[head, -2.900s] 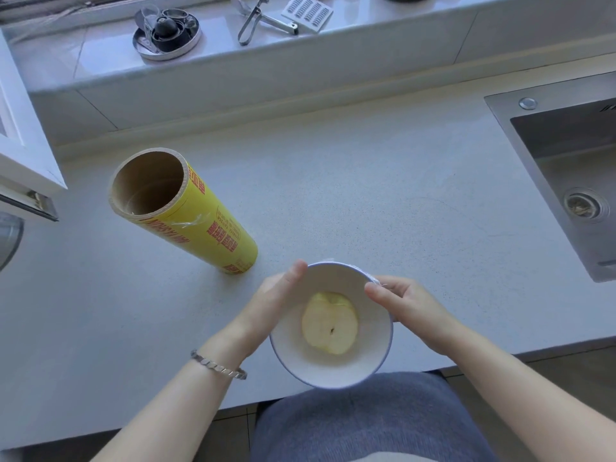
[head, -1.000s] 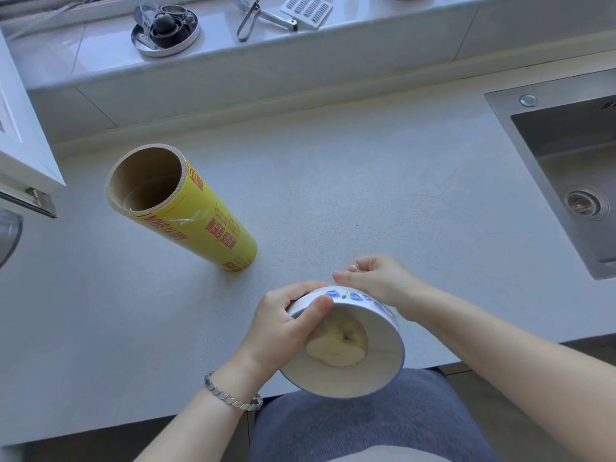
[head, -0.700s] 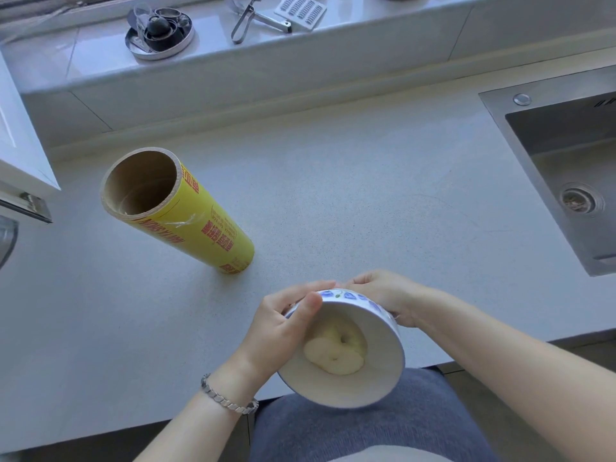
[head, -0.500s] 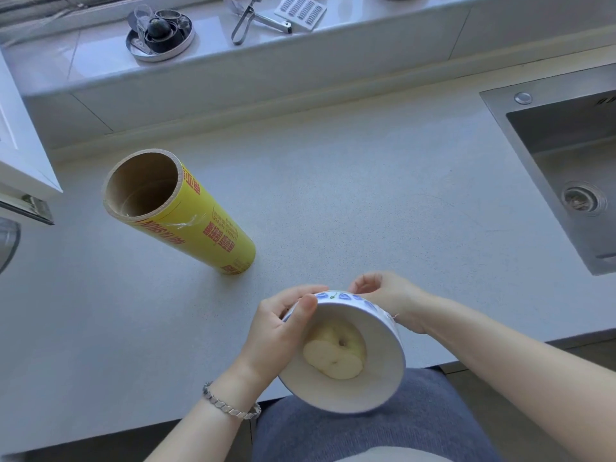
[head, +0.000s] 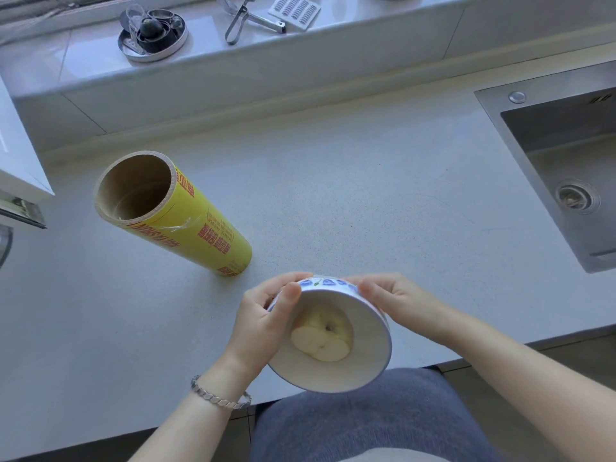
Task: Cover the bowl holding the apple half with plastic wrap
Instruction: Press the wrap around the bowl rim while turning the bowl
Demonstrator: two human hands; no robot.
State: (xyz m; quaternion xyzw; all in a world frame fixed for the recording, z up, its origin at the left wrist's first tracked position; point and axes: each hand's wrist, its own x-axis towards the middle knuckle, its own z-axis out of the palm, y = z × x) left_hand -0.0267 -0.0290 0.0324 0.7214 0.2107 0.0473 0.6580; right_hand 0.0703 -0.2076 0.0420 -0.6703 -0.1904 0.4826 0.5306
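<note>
Bowl [head: 366, 328] tipped toward the body over the counter [head: 333, 195] edge, left hand [head: 263, 325] and right hand [head: 396, 301] each gripping its rim, apple half [head: 321, 338] inside. Risk: further tilt spills the apple (no covering film discernible).

Bright, even daylight glares on the far ledge [head: 383, 25] (soft shadows elsewhere), with wide-angle bending at edges.
</note>
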